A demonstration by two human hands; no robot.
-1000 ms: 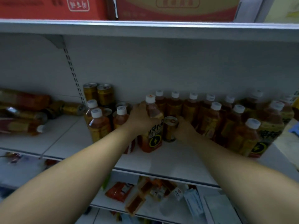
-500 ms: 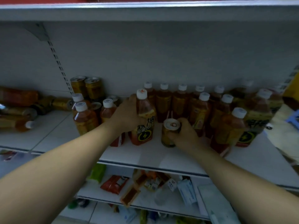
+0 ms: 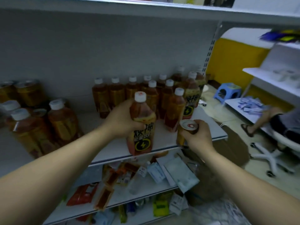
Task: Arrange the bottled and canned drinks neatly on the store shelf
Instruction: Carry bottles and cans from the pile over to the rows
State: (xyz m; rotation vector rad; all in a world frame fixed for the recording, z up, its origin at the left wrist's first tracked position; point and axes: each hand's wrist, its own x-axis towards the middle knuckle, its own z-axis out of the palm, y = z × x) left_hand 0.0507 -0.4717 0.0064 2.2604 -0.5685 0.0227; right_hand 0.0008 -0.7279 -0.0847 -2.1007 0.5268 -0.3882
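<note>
Bottle (image 3: 142, 125) gripped by left hand (image 3: 121, 120); can (image 3: 186, 131) by right hand (image 3: 198, 137), perhaps lifted.

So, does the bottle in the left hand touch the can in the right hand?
Apart. The head view shows shelf between the bottle in the left hand and the can in the right hand.

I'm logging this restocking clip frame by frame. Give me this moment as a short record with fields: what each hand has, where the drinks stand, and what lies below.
left hand: grips a white-capped bottle, upright, by the front of the shelf
right hand: grips a can, right of the bottle
standing bottles: upright in rows at the back right
cans: back left, behind more bottles, blurred
packets: heaped on the lower shelf
</note>
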